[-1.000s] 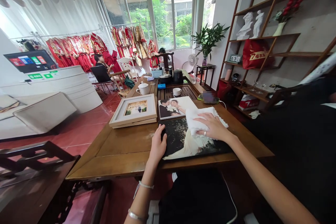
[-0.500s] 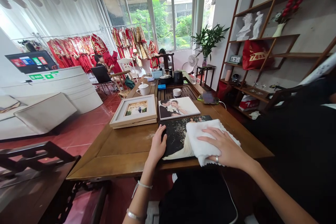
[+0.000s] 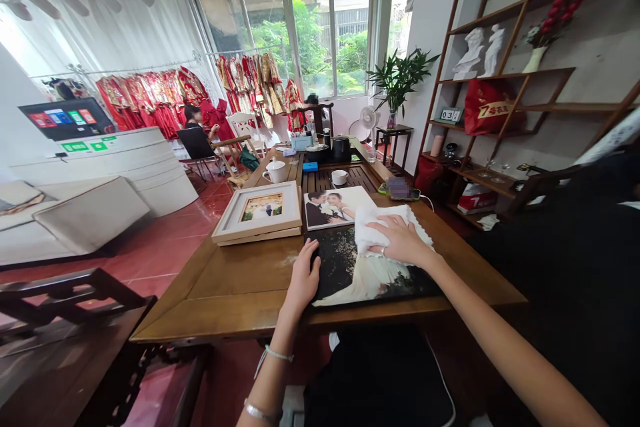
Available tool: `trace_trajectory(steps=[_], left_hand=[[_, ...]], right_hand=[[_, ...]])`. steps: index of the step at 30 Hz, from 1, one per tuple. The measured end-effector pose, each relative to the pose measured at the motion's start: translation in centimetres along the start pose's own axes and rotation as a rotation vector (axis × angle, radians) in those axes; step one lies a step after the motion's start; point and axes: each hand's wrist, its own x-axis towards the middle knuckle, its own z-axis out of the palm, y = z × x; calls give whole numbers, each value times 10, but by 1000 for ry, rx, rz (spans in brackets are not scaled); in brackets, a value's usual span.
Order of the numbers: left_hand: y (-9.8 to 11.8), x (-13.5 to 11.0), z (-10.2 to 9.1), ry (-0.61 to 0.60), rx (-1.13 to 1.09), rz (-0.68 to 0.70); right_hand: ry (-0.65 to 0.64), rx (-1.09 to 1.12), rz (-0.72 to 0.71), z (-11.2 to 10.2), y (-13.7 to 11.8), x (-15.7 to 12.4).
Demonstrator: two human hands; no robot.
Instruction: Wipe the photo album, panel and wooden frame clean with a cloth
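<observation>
A dark photo panel (image 3: 336,273), printed with a long pale dress, lies flat at the table's near edge. Along its left edge rests my left hand (image 3: 303,273), fingers stretched out and touching the side, not wrapped around it. My right hand (image 3: 400,240) presses a folded white cloth (image 3: 370,221) onto the panel's upper right part, gripping it with spread fingers. The cloth hides that part of the picture and overlaps the corner of a white-bordered couple photo (image 3: 320,213) just behind. To the left sit stacked light wooden picture frames (image 3: 235,203).
On the wooden table (image 3: 225,280) stand a lidded white cup (image 3: 275,170), a small white bowl (image 3: 339,177) and a phone (image 3: 400,191) with a cable. A dark wooden chair (image 3: 75,347) is at left. Someone in black sits close on the right.
My right hand has slid the cloth away from me and slightly left, uncovering the panel's lower right part. My left hand stays at the left edge. The view has shifted slightly.
</observation>
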Motion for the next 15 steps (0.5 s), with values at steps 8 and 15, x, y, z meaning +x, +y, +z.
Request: trace_trajectory(steps=[8, 15], left_hand=[[1, 0, 1, 22, -24, -12], [4, 0, 0, -5, -12, -13]], right_hand=[[25, 91, -206, -4, -34, -64], [-65, 187, -272, -13, -26, -92]])
